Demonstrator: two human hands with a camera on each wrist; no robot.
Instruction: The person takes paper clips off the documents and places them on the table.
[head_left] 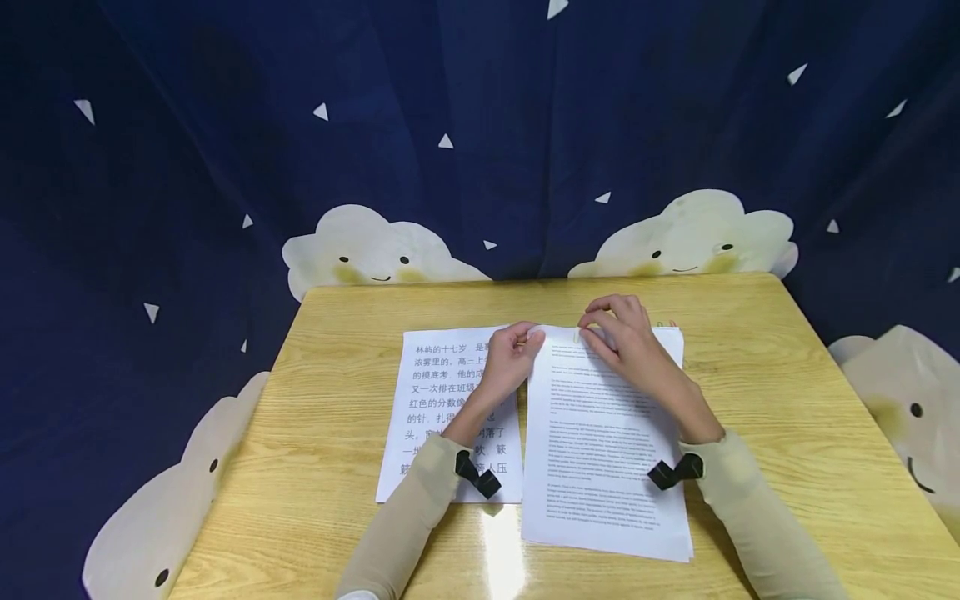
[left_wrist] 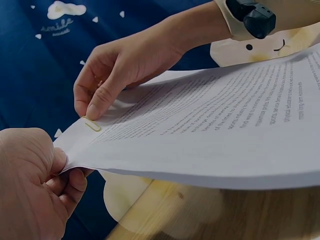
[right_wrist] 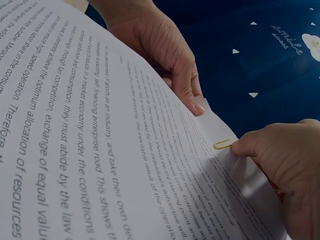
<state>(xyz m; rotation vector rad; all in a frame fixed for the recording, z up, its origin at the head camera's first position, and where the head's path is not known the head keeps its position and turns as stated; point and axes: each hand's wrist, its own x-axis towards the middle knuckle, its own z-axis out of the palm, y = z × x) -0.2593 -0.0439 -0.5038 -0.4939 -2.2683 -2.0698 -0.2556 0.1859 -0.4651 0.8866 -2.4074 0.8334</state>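
Note:
A stack of printed English sheets (head_left: 600,467) lies on the right, its far edge lifted a little. My left hand (head_left: 513,358) pinches the stack's top left corner, thumb above and curled fingers below, as the left wrist view shows. At the same top edge, my right hand (head_left: 633,346) pinches a yellow paper clip (right_wrist: 222,144) between thumb and fingers. The clip's looped end (left_wrist: 92,125) lies over the printed face of the top sheet, near the left corner. My right fingertips are partly hidden behind the paper's edge in the right wrist view.
A sheet with large Chinese print (head_left: 457,417) lies left of the stack, partly under my left forearm. Two small clips, one green and one red (head_left: 672,323), show at the stack's top right edge. The wooden table (head_left: 330,433) backs onto a dark blue curtain (head_left: 525,125).

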